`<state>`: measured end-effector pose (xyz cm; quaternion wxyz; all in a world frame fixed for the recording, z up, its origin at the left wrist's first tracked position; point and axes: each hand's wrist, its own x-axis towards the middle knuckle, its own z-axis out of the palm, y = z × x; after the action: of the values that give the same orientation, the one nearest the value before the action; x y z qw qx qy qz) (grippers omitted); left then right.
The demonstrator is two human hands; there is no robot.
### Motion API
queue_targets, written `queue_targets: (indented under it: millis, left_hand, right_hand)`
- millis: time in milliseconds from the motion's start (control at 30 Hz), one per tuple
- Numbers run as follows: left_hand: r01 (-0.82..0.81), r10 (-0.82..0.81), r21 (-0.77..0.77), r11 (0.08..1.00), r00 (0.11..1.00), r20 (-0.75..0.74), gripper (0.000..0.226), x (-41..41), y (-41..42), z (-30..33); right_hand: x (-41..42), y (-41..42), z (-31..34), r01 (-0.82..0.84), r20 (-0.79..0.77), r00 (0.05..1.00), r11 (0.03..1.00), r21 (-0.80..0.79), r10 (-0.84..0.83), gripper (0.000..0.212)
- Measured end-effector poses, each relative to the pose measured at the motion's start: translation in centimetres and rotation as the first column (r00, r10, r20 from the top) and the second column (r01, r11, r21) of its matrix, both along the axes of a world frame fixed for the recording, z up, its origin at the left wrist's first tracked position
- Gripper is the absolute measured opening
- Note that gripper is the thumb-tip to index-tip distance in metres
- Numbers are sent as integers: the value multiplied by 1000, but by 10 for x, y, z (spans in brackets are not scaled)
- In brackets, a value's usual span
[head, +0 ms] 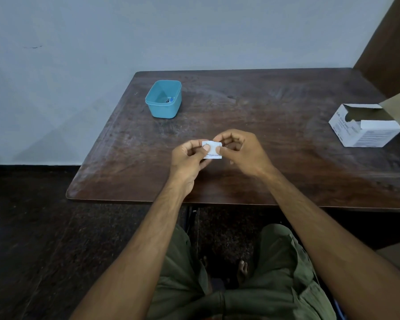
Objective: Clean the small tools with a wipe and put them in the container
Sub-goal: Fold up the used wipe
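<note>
A small white wipe packet (212,150) with fine print is held above the middle of the table. My left hand (191,158) pinches its left edge, thumb on top. My right hand (243,151) pinches its right edge with thumb and forefinger, the other fingers curled. A blue plastic container (164,99) stands at the back left of the table, lid off. A few small dark and blue tools (169,100) lie on its floor; they are too small to make out.
A white cardboard box (365,125) with its flap open sits at the table's right edge. The dark wooden table (263,107) stands against a pale wall. My knees in green trousers are under the table's near edge.
</note>
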<state>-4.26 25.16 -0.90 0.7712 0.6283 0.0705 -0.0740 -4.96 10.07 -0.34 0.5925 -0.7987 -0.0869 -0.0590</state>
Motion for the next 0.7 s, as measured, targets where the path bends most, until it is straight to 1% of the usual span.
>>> queue_targets:
  millis: [67, 133, 233, 300, 333, 433, 600, 700]
  left_hand:
    - [15, -16, -22, 1000, 1000, -26, 12, -2, -1, 1]
    - [43, -48, -78, 996, 997, -65, 12, -4, -1, 4]
    - [70, -93, -154, 986, 985, -145, 20, -7, 1, 9]
    - [98, -122, -138, 985, 977, -177, 30, -7, 2, 9]
    - [112, -135, -126, 986, 972, -190, 31, -7, 3, 9]
    - [135, -159, -119, 984, 962, -220, 27, -8, 1, 6]
    - [127, -150, -119, 985, 967, -208, 8, -10, -1, 4]
    - [114, -135, -113, 987, 971, -197, 9, -12, -3, 2]
  right_hand:
    - [-1, -2, 0, 24, 34, 999, 998, -53, -22, 20]
    - [-1, -5, -3, 74, 63, 996, 994, -81, -69, 25]
    - [-3, -8, -4, 111, 69, 992, 993, -44, -108, 30]
    - [-5, -9, -6, 104, 67, 993, 994, -26, -102, 29]
    - [-6, -9, -7, 105, 69, 992, 994, -31, -103, 27]
    - [-8, -10, -12, 136, 120, 985, 985, -105, -123, 21]
    - [-12, -10, -15, 153, 204, 972, 975, -161, -119, 23]
    - [-16, -10, -16, 153, 223, 968, 972, -177, -112, 25]
